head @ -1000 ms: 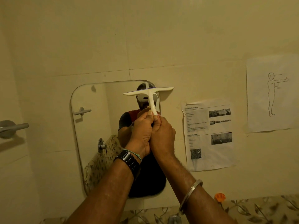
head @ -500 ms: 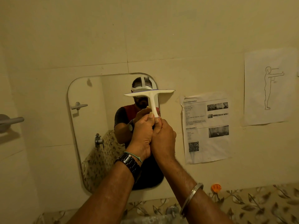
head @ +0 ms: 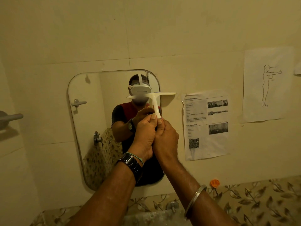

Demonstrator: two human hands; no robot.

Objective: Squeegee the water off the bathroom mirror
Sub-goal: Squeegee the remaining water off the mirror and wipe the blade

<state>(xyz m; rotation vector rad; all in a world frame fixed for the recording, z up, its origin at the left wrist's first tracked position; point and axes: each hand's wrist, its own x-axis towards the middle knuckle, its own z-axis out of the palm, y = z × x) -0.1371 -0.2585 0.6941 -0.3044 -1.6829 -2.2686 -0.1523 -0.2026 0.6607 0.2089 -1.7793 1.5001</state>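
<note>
1. Left hand (head: 144,132), right hand (head: 166,138): fingers clenched together round the lower handle of the squeegee (head: 154,104);
2. Squeegee: blade level, across the upper right edge of the mirror (head: 91,128), right end over the wall (head: 195,46).

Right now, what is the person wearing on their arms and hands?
Both forearms are bare: no sleeves, no gloves. The left hand has a dark link-bracelet watch at the wrist, with a thin teal thread beside it. Behind the right hand, a plain silver-coloured bangle circles the forearm.
</note>
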